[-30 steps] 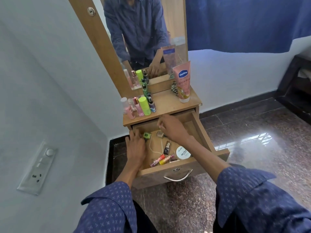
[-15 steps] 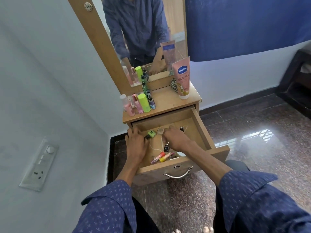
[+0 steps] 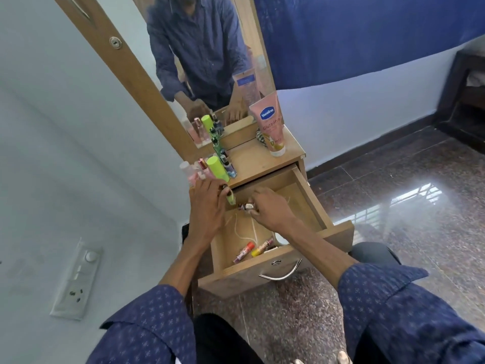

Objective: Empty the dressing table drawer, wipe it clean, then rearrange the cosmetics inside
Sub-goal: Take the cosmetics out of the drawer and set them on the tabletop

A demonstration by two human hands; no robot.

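Note:
The wooden drawer (image 3: 312, 195) of the dressing table stands pulled open. My left hand (image 3: 207, 206) is raised at the drawer's back left corner and holds a small green bottle (image 3: 231, 198). My right hand (image 3: 267, 208) grips a small bottle with a metal cap (image 3: 248, 206) just above the drawer floor. At the front of the drawer lie two lip balm sticks (image 3: 253, 249), a white string (image 3: 240, 229) and a white jar (image 3: 281, 239), partly hidden by my right forearm.
On the tabletop (image 3: 259, 161) stand a pink Vaseline tube (image 3: 271, 127), a lime green bottle (image 3: 217, 168) and several small perfume and polish bottles (image 3: 199, 172). A mirror (image 3: 204, 61) rises behind. White wall with a switchboard (image 3: 77, 279) at left; granite floor at right.
Both hands have lifted out of the drawer middle toward its back left. The left now holds the green bottle up at the tabletop edge; the right has picked up a small capped bottle.

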